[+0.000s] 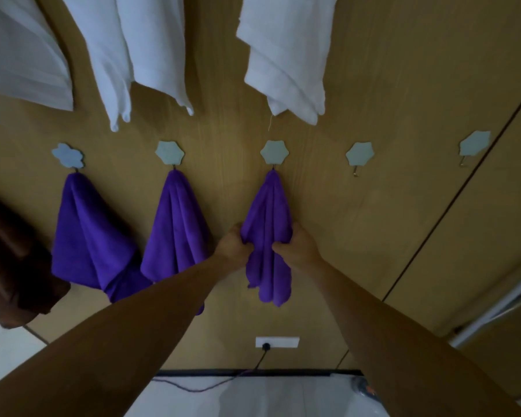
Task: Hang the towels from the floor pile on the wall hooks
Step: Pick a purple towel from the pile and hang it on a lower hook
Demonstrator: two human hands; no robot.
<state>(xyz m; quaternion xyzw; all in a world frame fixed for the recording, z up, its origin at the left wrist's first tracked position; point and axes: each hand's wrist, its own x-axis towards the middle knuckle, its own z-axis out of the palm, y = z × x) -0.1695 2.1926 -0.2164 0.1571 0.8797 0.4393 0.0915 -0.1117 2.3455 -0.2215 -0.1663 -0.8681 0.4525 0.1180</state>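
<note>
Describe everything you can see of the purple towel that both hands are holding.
The purple towel looks like soft, plush cloth. Bunched at its top, it hangs from a pale flower-shaped hook and falls in long folds against the wooden wall. The left hand and right hand grip its sides about midway down; its lower end hangs free.

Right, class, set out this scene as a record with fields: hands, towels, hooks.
left hand: grips purple towel, left side
right hand: grips same towel, right side
hook: held towel hangs from it
other purple towels: two, hung to the left
free hooks: two, to the right
white towels: hang above
brown towel: far left
</note>
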